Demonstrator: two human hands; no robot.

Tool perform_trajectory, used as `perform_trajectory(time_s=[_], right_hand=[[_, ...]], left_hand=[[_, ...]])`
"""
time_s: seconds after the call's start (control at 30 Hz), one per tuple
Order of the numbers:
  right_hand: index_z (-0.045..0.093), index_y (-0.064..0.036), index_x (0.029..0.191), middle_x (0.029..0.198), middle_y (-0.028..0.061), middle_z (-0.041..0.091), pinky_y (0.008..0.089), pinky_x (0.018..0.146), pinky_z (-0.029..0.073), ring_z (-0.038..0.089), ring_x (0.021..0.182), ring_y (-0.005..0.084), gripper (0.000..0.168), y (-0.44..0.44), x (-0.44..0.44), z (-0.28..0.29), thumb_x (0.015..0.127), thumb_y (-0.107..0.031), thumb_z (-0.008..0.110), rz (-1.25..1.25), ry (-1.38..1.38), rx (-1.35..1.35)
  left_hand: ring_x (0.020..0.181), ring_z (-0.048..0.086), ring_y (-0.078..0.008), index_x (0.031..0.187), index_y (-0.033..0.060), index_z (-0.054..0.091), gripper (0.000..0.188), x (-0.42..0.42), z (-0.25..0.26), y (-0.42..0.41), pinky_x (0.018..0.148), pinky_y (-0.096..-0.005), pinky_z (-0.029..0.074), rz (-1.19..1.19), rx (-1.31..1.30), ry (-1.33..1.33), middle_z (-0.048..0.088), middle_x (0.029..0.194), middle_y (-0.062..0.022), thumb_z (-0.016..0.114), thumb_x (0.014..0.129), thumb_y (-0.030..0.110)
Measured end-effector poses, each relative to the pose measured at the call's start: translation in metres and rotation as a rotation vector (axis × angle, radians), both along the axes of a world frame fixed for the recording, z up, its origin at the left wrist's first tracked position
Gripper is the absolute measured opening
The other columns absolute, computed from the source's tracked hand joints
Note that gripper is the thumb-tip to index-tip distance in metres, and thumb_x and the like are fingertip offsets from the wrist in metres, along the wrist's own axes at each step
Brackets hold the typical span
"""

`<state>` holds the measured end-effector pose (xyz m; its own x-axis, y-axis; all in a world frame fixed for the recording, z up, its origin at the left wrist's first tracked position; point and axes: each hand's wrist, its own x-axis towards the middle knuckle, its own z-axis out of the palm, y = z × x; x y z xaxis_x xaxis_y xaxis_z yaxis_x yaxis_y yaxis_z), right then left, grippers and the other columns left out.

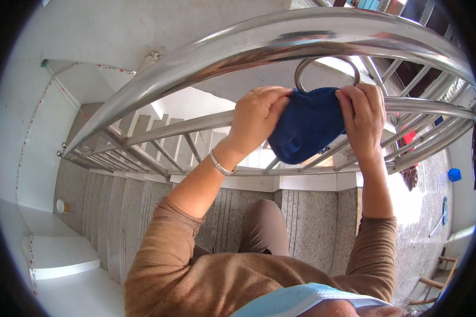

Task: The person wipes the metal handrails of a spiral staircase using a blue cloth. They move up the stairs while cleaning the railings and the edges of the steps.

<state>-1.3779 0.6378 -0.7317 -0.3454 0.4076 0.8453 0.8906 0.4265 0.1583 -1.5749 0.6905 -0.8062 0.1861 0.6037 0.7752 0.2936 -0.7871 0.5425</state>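
Note:
A dark blue cloth (307, 125) hangs between my two hands, in front of a metal stair railing. My left hand (260, 115) pinches its upper left edge, and a silver bangle circles that wrist. At the upper right edge, the fingers of my right hand (361, 115) grip the same cloth. Just above the cloth, a metal ring (297, 75) sits under the thick polished handrail (261, 47). The cloth covers the lower part of the ring and some of the bars behind it.
Stone steps (230, 206) run below me, with my knee over them. Another flight (182, 138) shows through the railing. A white tub (63, 206) stands on the lower landing. At right are a blue container (454, 175), a blue-headed tool (444, 212) and a wooden chair (432, 282).

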Motion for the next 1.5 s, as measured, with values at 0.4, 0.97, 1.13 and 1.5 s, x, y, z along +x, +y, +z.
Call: perform_trajectory(time_s=[0.4, 0.97, 1.13, 1.5], right_hand=[[0.054, -0.005, 0.099, 0.106, 0.014, 0.049, 0.0383, 0.085, 0.044, 0.051, 0.101, 0.0282, 0.017, -0.045, 0.021, -0.035, 0.082, -0.006, 0.058, 0.086, -0.258, 0.273], [0.056, -0.008, 0.087, 0.094, 0.0107, 0.051, 0.04, 0.069, 0.044, 0.054, 0.084, 0.028, 0.026, -0.057, -0.067, -0.132, 0.064, 0.001, 0.062, 0.433, -0.109, -0.212], [0.057, -0.006, 0.085, 0.094, 0.0115, 0.053, 0.038, 0.069, 0.044, 0.054, 0.082, 0.028, 0.026, -0.059, -0.078, -0.161, 0.06, 0.002, 0.062, 0.407, 0.111, -0.282], [0.044, -0.003, 0.113, 0.11, 0.0141, 0.047, 0.0342, 0.072, 0.047, 0.051, 0.092, 0.026, 0.037, -0.086, -0.05, -0.2, 0.08, -0.013, 0.06, 0.343, 1.059, -0.653]], left_hand=[[0.073, 0.06, -0.0289, 0.094, 0.0051, 0.058, 0.061, -0.074, -0.035, 0.009, 0.068, -0.0366, 0.049, 0.177, 0.006, 0.471, 0.06, 0.083, -0.0107, 0.065, 0.063, 0.057], [0.084, 0.055, -0.0305, 0.088, 0.006, 0.059, 0.025, -0.296, -0.165, 0.024, 0.085, -0.0416, 0.04, 0.679, -0.11, 0.448, 0.06, 0.086, -0.0123, 0.046, 0.085, 0.026], [0.079, 0.055, -0.0269, 0.093, 0.0084, 0.058, 0.031, -0.16, -0.096, 0.015, 0.072, -0.0396, 0.04, 0.438, 0.097, 0.412, 0.059, 0.085, -0.0075, 0.059, 0.077, 0.035], [0.088, 0.052, -0.022, 0.098, 0.0112, 0.055, 0.028, 0.006, -0.027, 0.007, 0.075, -0.0366, 0.037, 0.009, 0.527, 0.042, 0.053, 0.09, -0.0022, 0.063, 0.074, 0.023]])
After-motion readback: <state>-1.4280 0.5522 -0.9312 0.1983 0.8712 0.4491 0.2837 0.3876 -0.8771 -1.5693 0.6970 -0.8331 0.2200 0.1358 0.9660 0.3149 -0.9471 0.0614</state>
